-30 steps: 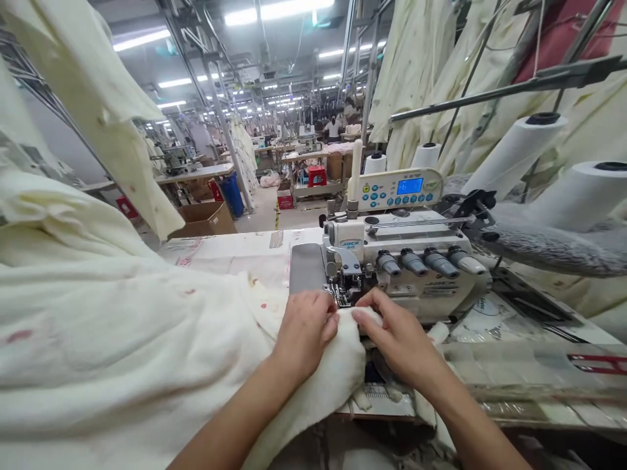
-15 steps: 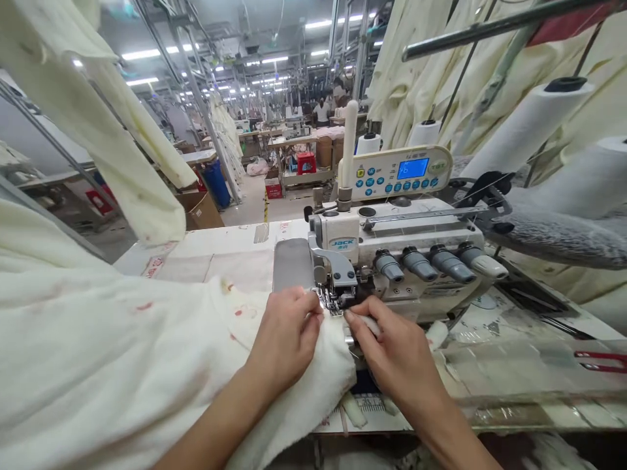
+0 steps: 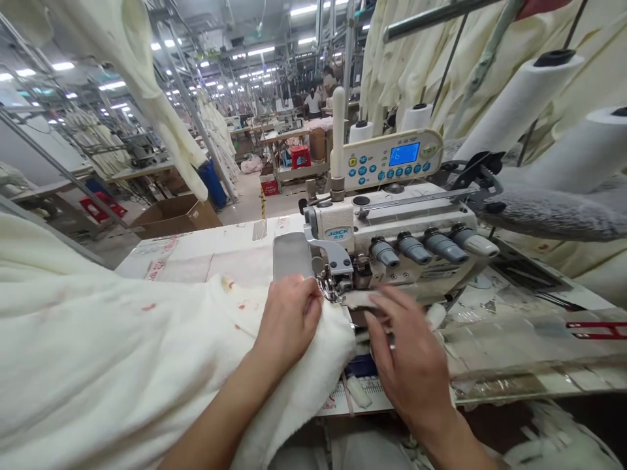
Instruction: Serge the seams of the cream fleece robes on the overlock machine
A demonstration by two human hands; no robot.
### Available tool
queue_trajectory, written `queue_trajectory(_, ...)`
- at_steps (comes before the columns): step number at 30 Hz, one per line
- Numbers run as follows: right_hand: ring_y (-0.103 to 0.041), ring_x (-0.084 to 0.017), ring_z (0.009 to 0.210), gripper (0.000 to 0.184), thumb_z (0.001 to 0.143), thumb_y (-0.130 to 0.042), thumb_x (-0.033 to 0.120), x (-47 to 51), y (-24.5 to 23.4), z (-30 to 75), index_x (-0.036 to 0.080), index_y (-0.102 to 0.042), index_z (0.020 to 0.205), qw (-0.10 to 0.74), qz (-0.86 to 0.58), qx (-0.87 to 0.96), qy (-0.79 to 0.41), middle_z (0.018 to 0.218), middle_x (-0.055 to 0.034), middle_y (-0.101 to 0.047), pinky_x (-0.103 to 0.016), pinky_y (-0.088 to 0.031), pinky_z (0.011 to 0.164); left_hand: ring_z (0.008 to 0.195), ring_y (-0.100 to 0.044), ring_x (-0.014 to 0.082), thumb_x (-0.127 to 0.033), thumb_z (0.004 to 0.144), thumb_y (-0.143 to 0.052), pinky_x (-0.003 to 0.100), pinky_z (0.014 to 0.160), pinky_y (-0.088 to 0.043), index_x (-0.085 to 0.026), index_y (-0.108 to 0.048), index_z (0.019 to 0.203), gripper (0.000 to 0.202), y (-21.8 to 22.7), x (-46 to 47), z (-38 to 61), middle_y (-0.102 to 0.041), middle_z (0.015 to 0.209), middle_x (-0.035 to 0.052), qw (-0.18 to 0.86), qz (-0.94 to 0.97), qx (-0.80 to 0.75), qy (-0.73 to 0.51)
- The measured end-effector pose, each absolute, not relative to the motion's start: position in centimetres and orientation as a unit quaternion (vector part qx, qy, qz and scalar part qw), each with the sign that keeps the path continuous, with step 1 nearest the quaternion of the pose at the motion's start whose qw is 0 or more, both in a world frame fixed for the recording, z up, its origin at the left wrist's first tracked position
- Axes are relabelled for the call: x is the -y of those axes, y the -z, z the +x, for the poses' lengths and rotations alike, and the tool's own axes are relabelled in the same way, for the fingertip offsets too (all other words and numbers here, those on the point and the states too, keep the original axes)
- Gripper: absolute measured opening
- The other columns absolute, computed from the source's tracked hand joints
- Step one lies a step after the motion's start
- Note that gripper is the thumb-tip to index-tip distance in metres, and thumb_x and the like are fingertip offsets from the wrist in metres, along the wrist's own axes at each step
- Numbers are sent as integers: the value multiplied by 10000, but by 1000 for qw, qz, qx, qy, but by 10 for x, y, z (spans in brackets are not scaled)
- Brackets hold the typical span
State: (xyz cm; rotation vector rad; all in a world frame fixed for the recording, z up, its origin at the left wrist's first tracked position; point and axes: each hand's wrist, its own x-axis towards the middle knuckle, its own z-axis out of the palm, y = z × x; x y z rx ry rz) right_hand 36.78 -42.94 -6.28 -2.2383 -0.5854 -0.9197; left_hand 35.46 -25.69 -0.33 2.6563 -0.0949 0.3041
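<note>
A thick cream fabric [image 3: 122, 352] with small red marks lies over the table and my lap. My left hand [image 3: 289, 320] presses on its edge, fingers curled, just left of the presser foot [image 3: 336, 287] of the white overlock sewing machine [image 3: 392, 241]. My right hand [image 3: 411, 359] hovers in front of the machine, fingers spread and blurred by motion, holding nothing. A narrow strip of the fabric [image 3: 360, 300] lies under the foot.
Large white thread cones [image 3: 519, 104] stand behind the machine, whose control panel [image 3: 392, 160] has a blue screen. Cream garments hang overhead. A clear plastic sheet [image 3: 514, 352] covers the table to the right. Cardboard boxes [image 3: 171, 215], a blue bin and distant workers fill the hall.
My right hand has drawn back from the fabric at the presser foot and opened. My left hand stays on the fabric. The view has dropped slightly.
</note>
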Motion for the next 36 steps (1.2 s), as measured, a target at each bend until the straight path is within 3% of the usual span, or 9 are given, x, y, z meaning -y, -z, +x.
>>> queue_trajectory(2,-555,-238,999,207,871,-543,297,435,66,361,204,-550,1056,366,-831,201,367,1065,-122,-581,-353,-426,848,788,-524,190,-156,848,-446,328,738,-386,-197,-524,758,125,3,256,355,-573,778,16,239,964,34,-111)
queue_trajectory(4,-549,-228,875,236,877,-504,424,435,71,357,209,-597,853,440,-839,210,243,872,-81,-600,-348,-418,787,791,-532,193,-179,845,-463,325,734,-392,-196,-531,756,114,2,256,354,-575,777,17,243,963,37,-112)
queue_trajectory(8,-466,-178,635,546,889,-329,587,419,82,354,194,-452,530,538,-818,206,-10,581,-26,-483,-291,-382,613,814,-544,199,-225,851,-475,341,762,-394,-193,-540,775,105,2,256,352,-587,799,20,236,964,35,-116)
queue_trajectory(11,-485,-149,610,513,913,-315,539,413,80,348,172,-494,603,570,-797,196,-50,601,-9,-502,-241,-387,549,839,-548,204,-246,860,-464,364,792,-389,-195,-548,794,118,0,255,350,-600,828,22,231,966,32,-111)
queue_trajectory(19,-405,-86,526,314,806,-561,486,428,64,336,180,-500,770,696,-672,139,-212,604,53,-431,-183,-352,477,884,-551,222,-252,848,-473,385,810,-387,-210,-570,820,110,-2,259,348,-614,873,30,216,971,9,-106)
queue_trajectory(22,-443,-102,501,361,863,-483,433,430,61,333,216,-466,1152,644,-736,145,-152,613,60,-461,-184,-361,448,868,-551,217,-232,832,-492,377,805,-394,-209,-573,808,87,-2,259,348,-617,853,23,236,966,2,-109)
queue_trajectory(25,-472,-114,480,476,906,-380,309,434,52,334,251,-353,1378,491,-835,238,-72,582,54,-507,-194,-333,441,838,-564,200,-225,824,-509,347,777,-410,-205,-577,782,82,0,257,348,-624,824,13,284,953,4,-109)
queue_trajectory(29,-504,-136,421,508,879,-333,208,435,40,341,242,-395,1382,365,-881,298,-43,501,53,-553,-224,-344,442,807,-583,186,-206,802,-524,305,719,-424,-202,-596,748,90,0,255,352,-637,793,8,327,940,-3,-100)
queue_trajectory(36,-627,-178,511,505,864,-318,190,433,42,349,226,-436,1354,333,-893,304,-3,631,21,-681,-258,-400,458,748,-597,166,-168,770,-524,284,678,-416,-198,-615,682,130,1,255,363,-649,740,-8,336,936,-28,-102)
